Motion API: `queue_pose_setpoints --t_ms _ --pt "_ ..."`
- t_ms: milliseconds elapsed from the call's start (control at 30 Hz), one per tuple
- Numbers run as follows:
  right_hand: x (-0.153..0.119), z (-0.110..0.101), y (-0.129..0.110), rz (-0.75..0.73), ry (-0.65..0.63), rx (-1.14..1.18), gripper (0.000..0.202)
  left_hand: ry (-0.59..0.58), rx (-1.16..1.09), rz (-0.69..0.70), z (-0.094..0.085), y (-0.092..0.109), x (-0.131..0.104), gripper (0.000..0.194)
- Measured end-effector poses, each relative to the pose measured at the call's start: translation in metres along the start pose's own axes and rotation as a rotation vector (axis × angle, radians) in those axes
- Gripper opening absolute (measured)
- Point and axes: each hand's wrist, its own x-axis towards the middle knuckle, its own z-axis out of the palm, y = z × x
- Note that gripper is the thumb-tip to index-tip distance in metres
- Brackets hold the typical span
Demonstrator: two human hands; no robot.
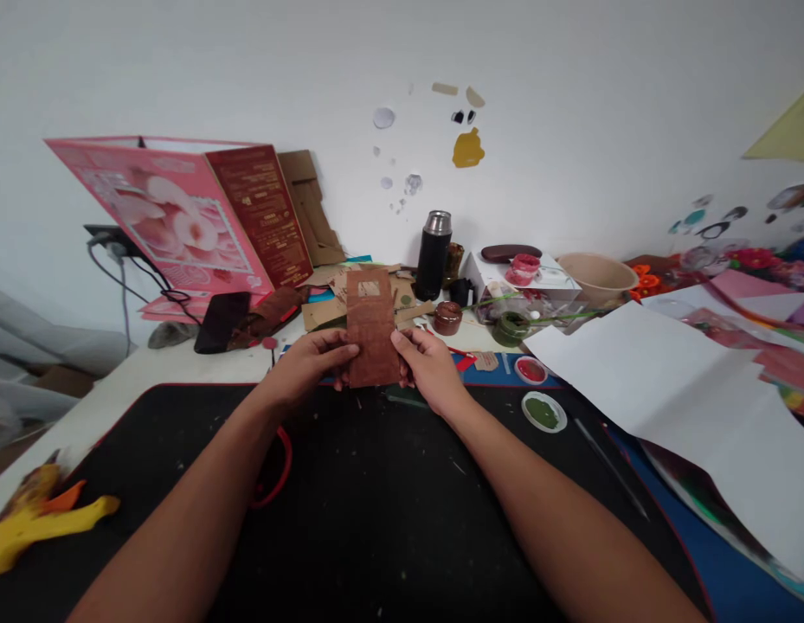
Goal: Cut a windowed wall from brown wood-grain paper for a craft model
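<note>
Between my two hands a flat reddish-brown painted piece of cardboard (371, 333) stands upright, with a small rectangular cut-out near its top. My left hand (317, 356) pinches its left edge with the thumb in front and fingers behind. The right edge is gripped by my right hand (428, 362) in the same way. Below my left forearm lies a red loop (285, 467), perhaps a scissors handle, partly hidden by the arm. A dark green strip (405, 397) rests on the black mat (402, 519) just under my right hand.
Behind stand a black thermos (434, 255), a brown paint jar (447, 317) and a green paint jar (511, 328). Lids with red (531, 370) and green paint (544, 412) lie right, near white paper (661, 381). A pink box (181, 225), a phone (222, 322) and a glue gun (44, 515) are left.
</note>
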Motion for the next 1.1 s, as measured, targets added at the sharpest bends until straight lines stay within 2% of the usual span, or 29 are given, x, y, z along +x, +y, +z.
queue_pose_setpoints --t_ms 167,367,533,633,733,833,933,1100 --pt "-0.001 0.002 0.003 -0.008 -0.045 -0.066 0.045 0.064 -0.01 0.038 0.0 0.0 0.001 0.05" --pt "-0.005 0.004 0.004 -0.036 -0.109 -0.153 0.039 0.131 -0.023 0.031 -0.007 -0.003 0.003 0.039" --pt "-0.006 0.005 0.003 -0.065 -0.172 -0.216 0.03 0.369 -0.164 0.187 -0.026 0.001 0.011 0.031" --pt "-0.012 0.01 0.003 0.002 -0.294 -0.248 0.024 0.475 -0.239 0.273 -0.034 0.004 0.016 0.027" --pt "-0.023 0.018 0.002 0.057 -0.471 -0.381 0.021 0.502 -0.271 0.292 -0.033 0.005 0.017 0.024" --pt "-0.031 0.025 0.002 -0.017 -0.555 -0.604 0.017 0.501 -0.274 0.276 -0.025 0.005 0.015 0.024" --pt "-0.032 0.027 0.003 -0.126 -0.488 -0.704 0.021 0.482 -0.261 0.243 -0.017 0.004 0.013 0.023" --pt "-0.02 0.018 0.004 -0.274 -0.275 -0.589 0.022 0.443 -0.238 0.208 -0.011 0.001 0.01 0.025"
